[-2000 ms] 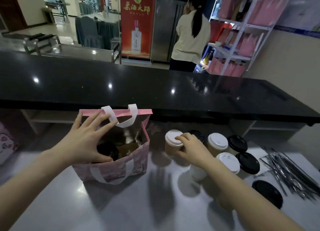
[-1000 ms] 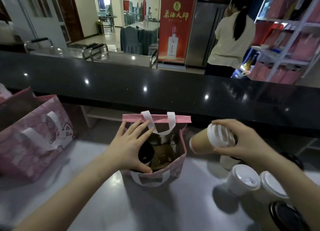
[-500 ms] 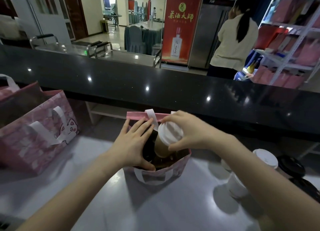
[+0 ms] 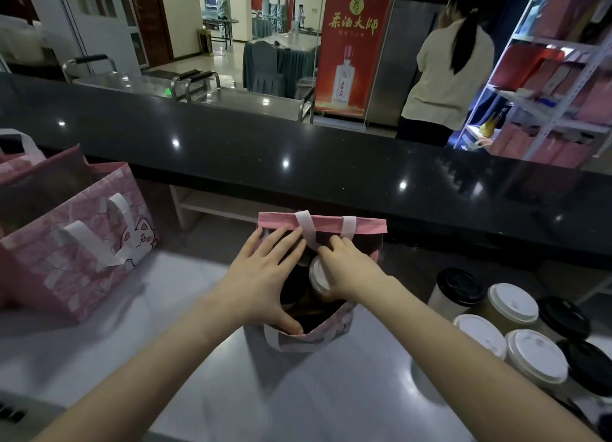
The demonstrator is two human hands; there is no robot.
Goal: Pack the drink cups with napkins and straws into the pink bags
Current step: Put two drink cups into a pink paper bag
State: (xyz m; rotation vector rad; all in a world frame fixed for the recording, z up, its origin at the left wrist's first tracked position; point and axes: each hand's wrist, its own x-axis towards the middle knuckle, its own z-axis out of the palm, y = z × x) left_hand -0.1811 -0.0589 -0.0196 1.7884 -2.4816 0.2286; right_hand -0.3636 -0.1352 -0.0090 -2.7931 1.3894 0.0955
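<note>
A small pink bag (image 4: 344, 224) with white handles stands open in the middle of the grey table. My left hand (image 4: 265, 279) lies spread over its left side, fingers straight, thumb on the near rim, holding the mouth apart. My right hand (image 4: 347, 269) reaches into the bag and grips a white-lidded cup (image 4: 318, 276), which sits low inside. A dark-lidded cup beside it in the bag is mostly hidden under my left hand.
A larger pink bag with a cat print (image 4: 82, 243) stands at the left. Several lidded cups, white (image 4: 511, 304) and black (image 4: 458, 286), cluster at the right. A black counter (image 4: 298, 157) runs across behind the bag. A person stands beyond it by shelves.
My right hand picked a white-lidded cup from the cluster, carried it left over the bag and lowered it inside. My left hand stayed on the bag's opening.
</note>
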